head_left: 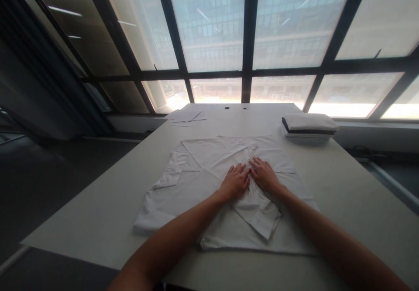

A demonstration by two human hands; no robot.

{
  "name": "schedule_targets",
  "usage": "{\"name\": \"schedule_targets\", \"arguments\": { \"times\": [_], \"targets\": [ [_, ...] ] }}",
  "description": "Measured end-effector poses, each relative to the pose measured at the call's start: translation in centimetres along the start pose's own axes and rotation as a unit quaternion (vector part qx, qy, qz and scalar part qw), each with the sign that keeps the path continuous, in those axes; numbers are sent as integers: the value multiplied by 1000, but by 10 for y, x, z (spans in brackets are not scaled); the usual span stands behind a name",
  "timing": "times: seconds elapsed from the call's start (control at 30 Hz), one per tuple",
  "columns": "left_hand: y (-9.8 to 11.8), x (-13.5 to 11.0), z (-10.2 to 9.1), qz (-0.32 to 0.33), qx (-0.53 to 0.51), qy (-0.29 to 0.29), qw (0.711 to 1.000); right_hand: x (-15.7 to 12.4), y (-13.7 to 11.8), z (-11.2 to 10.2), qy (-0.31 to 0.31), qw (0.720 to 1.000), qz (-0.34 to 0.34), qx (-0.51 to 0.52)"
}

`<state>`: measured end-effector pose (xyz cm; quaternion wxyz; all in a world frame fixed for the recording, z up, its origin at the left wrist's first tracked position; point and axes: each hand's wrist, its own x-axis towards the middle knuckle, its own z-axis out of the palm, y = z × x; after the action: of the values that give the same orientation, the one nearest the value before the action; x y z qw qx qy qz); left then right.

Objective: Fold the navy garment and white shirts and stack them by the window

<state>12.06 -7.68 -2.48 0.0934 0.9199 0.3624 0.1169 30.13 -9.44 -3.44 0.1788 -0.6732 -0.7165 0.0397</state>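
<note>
A white shirt [209, 186] lies spread on the white table, partly folded, with one sleeve turned inward across its middle and its cuff end pointing toward me. My left hand [235, 179] rests flat on the cloth, palm down, at the folded sleeve. Right beside it, my right hand [264, 175] also presses on the shirt, fingers stretched forward and slightly apart. The fingertips of both hands almost meet over the creased part of the sleeve. Neither hand grips the fabric visibly. More bunched cloth shows at the shirt's left edge.
The white table [98, 221] runs forward to tall framed windows. A stack of folded cloth [309, 126], white with a dark layer, sits at the right edge. Loose paper sheets [188, 115] lie at the far left. A dark curtain [49, 64] hangs on the left.
</note>
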Motion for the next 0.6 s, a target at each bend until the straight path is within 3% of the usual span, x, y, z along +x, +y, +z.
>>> {"name": "schedule_targets", "arguments": {
  "times": [0.23, 0.37, 0.6],
  "targets": [
    [1, 0, -2, 2, -16, 7, 1000, 2, -4, -2, -42, 992, -114, 39],
    [0, -1, -3, 0, -12, -6, 1000, 7, 8, 1, -45, 997, -57, -30],
    [-1, -2, -2, 3, 6, -15, 1000, 23, 58, 0, -35, 989, 92, -114]
  ]
}}
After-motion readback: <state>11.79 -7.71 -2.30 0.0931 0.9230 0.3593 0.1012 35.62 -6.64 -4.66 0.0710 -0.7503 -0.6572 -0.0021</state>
